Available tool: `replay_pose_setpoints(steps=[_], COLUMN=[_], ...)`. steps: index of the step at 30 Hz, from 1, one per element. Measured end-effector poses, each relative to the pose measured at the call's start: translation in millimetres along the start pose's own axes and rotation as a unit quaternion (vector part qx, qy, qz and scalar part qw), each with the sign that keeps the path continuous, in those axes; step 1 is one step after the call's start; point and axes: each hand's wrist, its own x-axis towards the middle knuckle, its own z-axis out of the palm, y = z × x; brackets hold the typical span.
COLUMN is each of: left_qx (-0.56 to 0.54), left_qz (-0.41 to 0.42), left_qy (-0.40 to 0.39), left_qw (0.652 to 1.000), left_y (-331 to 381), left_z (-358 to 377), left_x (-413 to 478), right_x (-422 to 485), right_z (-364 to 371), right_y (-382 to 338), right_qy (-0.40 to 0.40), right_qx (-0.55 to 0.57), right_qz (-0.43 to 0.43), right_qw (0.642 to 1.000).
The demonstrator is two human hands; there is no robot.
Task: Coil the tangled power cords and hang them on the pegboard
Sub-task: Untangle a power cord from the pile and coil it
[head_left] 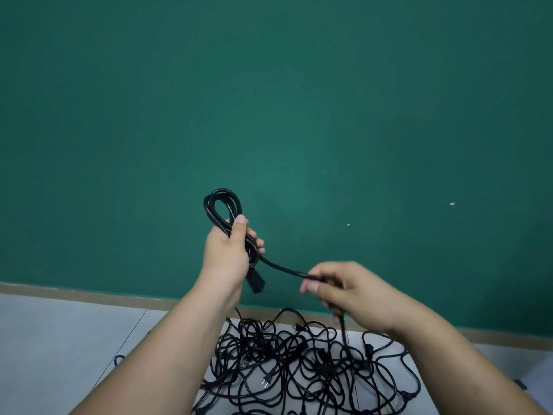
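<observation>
Tangle: one heap of black cords (299,363), too knotted to count, on the floor (59,339), bottom centre.
Hands: two; right hand (350,292) pinches the loose strand (284,268), left hand (230,250) grips the coil (223,205).
Coil look: one, glossy black loops, mid-frame against the green wall (269,100).

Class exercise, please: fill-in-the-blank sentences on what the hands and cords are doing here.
The left hand grips a coiled cord in front of a ____ wall.
The right hand pinches a stretch of that cord, whose connector hangs ____ the left hand.
The tangled pile of cords lies on the ____.
Missing words: green; below; floor.
</observation>
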Motion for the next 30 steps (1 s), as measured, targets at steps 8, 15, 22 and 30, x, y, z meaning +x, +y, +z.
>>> replay_pose_setpoints(steps=[8,15,22,30], left_qx=[0.299,0.236,0.233,0.315], left_qz=[-0.045,-0.132,-0.142,-0.092], left_qy=[-0.247,-0.388,-0.363,-0.369], left_qw=[0.921,0.881,0.891,0.869], left_y=[-18,-2,-13,-21], left_z=[8,23,20,12], left_x=[-24,-47,-39,-29], right_x=[2,-4,-9,-14], right_z=[-5,-7,-22,-32], right_y=[-10,-15,-15,-18], right_qy=[0.246,0.33,0.231,0.253], right_qx=[-0.076,-0.095,-0.19,-0.335], right_qz=[-0.125,-0.113,-0.067,-0.107], right_qw=[0.958,0.932,0.952,0.902])
